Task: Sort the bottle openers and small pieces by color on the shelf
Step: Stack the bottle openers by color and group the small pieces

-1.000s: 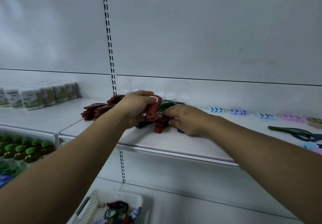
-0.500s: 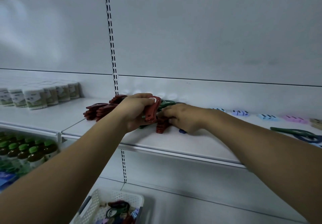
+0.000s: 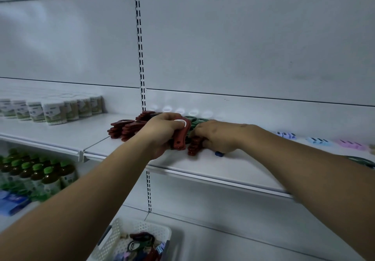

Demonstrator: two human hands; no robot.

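Observation:
On the white shelf (image 3: pixel 229 169), my left hand (image 3: pixel 160 132) grips a stack of red bottle openers (image 3: pixel 180 137), held upright. Just to its right, my right hand (image 3: pixel 215 137) curls over a small pile of red openers (image 3: pixel 193 147) lying on the shelf. Green openers (image 3: pixel 195 121) lie behind both hands. More red openers (image 3: pixel 123 128) are stacked to the left. A blue piece (image 3: pixel 219 154) peeks out under my right hand. Small purple pieces (image 3: pixel 287 135), light-blue pieces (image 3: pixel 319 141) and pink pieces (image 3: pixel 351 144) sit in a row to the right.
White jars (image 3: pixel 54 111) line the shelf at the left. Green-capped bottles (image 3: pixel 38 173) fill the lower left shelf. A white perforated basket (image 3: pixel 113 238) with mixed openers stands below. A dark green opener (image 3: pixel 363 161) lies at the far right behind my forearm.
My right hand has slid left and now closes over the red pile next to the left hand's stack. The view shifted slightly right to left.

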